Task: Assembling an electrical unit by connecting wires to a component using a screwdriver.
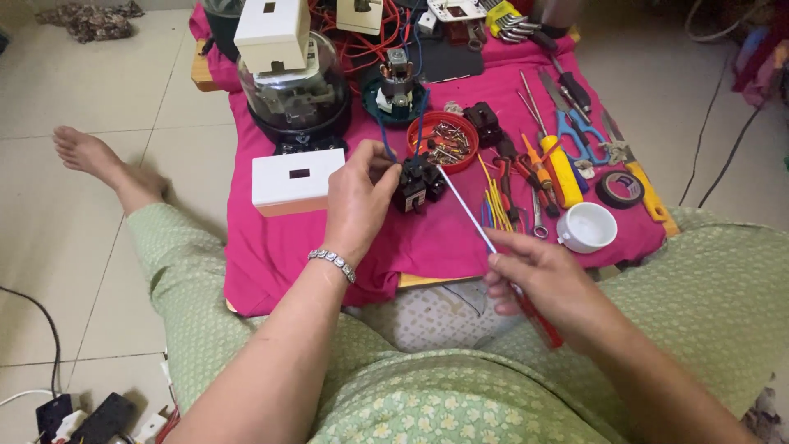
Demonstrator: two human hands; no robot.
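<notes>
- I note the pink cloth [329,238] spread on the floor as a work mat, apparently to keep parts together.
- The glass-domed meter [294,94] stands at the cloth's far left; a white box [294,181] lies just before it.
- Left hand [357,201], over the cloth's middle, is clamped on a black switch [415,185], seemingly steadying it.
- Right hand [538,284], at the cloth's near edge, grips a screwdriver [468,210], tip touching the switch.
- A red screw dish [444,140] sits just beyond.
</notes>
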